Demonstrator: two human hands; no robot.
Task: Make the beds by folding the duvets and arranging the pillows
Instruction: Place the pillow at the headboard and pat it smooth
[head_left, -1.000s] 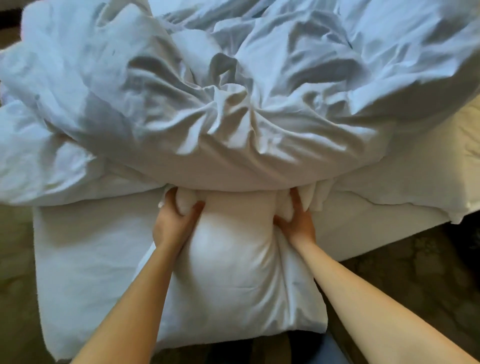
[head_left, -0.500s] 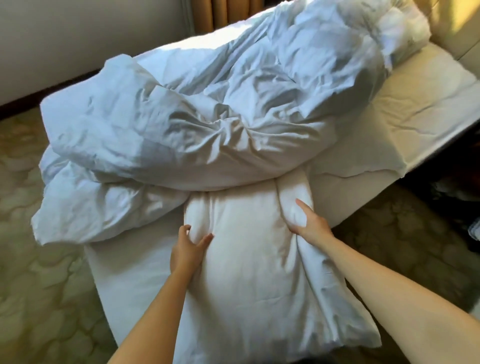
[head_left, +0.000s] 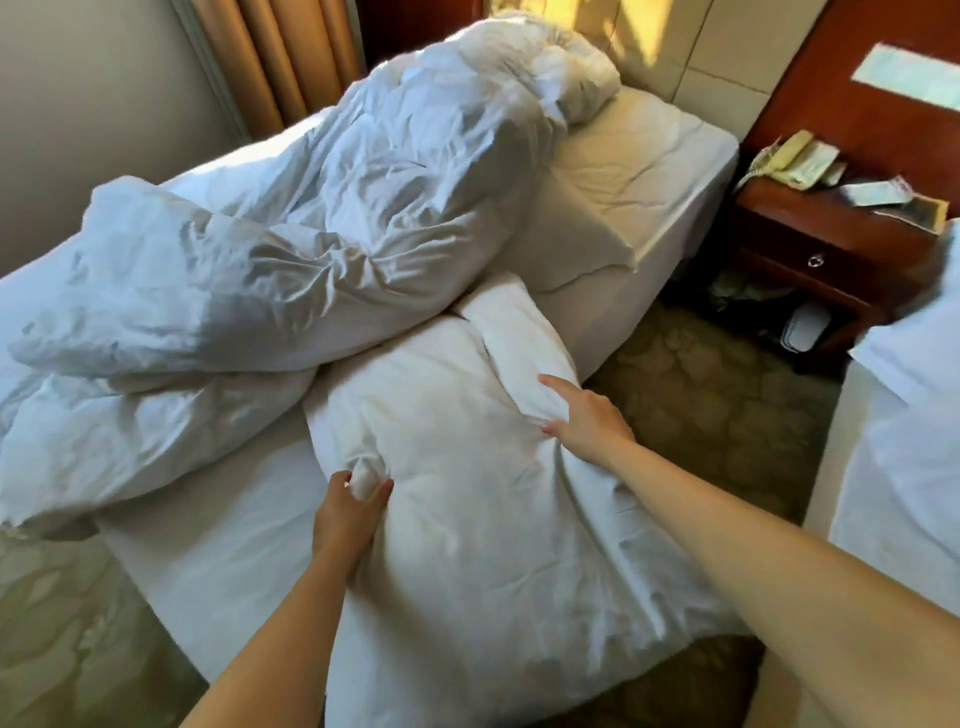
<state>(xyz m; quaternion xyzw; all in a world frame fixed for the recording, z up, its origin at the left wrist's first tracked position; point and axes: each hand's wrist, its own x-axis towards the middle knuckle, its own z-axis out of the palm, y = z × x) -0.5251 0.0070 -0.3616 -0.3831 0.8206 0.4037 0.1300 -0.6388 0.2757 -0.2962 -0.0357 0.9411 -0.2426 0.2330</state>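
Observation:
A white pillow (head_left: 483, 499) lies at the near corner of the bed (head_left: 649, 171), its lower end hanging over the edge. My left hand (head_left: 349, 512) pinches a fold of the pillow's fabric on its left side. My right hand (head_left: 587, 415) grips the pillow's right edge, forefinger stretched out along it. A crumpled white duvet (head_left: 311, 228) is heaped across the bed behind the pillow, running from the near left up to the headboard end, where more bunched white bedding (head_left: 576, 88) sits. The pillow's far end is tucked against the duvet.
A wooden nightstand (head_left: 831, 244) with a phone (head_left: 784, 156) and papers stands right of the bed. A second bed (head_left: 909, 441) with white linen is at the right edge. Patterned carpet (head_left: 717, 415) fills the gap between beds. Curtains (head_left: 275, 57) hang at the back.
The pillow has come out from under the duvet toward me and to the right. Both hands have drawn back with it, and the view has lifted to show the whole bed.

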